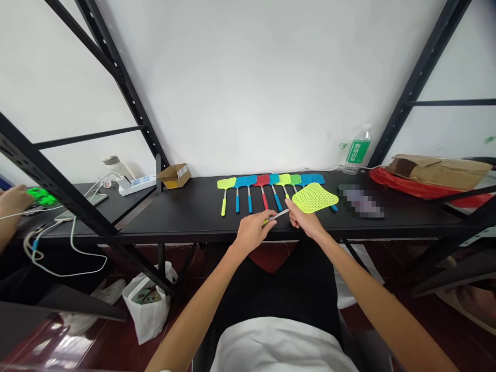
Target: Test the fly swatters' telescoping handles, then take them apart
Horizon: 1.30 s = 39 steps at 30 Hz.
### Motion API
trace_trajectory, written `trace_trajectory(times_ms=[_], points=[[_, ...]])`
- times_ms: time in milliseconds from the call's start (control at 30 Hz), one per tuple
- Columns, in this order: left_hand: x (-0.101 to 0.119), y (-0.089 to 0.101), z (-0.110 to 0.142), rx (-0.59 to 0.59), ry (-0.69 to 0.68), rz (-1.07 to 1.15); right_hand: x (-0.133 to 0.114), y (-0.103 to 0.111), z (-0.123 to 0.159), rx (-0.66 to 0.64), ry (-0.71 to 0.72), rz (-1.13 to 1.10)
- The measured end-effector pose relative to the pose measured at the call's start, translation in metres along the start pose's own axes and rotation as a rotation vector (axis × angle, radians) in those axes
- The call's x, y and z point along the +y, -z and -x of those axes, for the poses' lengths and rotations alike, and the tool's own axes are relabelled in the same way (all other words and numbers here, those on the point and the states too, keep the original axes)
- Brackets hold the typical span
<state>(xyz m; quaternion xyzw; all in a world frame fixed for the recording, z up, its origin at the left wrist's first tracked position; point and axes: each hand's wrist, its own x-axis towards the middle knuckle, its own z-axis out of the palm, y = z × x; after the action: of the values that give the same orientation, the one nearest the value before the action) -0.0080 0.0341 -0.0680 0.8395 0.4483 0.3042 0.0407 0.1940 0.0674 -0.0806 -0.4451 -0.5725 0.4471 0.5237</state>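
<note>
A yellow-green fly swatter (316, 198) with a metal rod is held in front of me, above the front part of the black table. My left hand (253, 230) is closed around its handle, most of which the fingers hide. Where the rod meets the perforated head, my right hand (304, 219) pinches the swatter. Behind it, several more fly swatters lie side by side with handles toward me: a yellow-green swatter (227, 183) at the left end, blue ones such as this blue swatter (241, 182), and a red swatter (262, 180) in the middle.
On the black table (182, 212) stand an open cardboard box (174, 176) and a water bottle (357, 150). A blurred-out item (362, 201) lies at right, near a red bag (406, 187). Black shelf posts flank me. Another person's hand (13, 201) is at far left.
</note>
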Motion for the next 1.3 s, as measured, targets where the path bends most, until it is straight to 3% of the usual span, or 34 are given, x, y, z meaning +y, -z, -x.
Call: trace_trajectory(times_ms=[267,633,1033,1300], points=[[0.005,0.001,-0.006,-0.032,0.0,-0.055,-0.005,-0.003,0.001,0.049,-0.042,-0.15],[0.006,0.008,-0.01,-0.165,0.017,0.199,-0.003,-0.001,0.0,0.049,-0.039,-0.176],[0.0,-0.007,-0.007,0.08,-0.026,-0.196,-0.001,-0.001,-0.004,0.125,-0.071,-0.263],[-0.008,-0.012,-0.007,0.108,-0.014,-0.153,0.001,-0.001,-0.004,0.129,-0.056,-0.208]])
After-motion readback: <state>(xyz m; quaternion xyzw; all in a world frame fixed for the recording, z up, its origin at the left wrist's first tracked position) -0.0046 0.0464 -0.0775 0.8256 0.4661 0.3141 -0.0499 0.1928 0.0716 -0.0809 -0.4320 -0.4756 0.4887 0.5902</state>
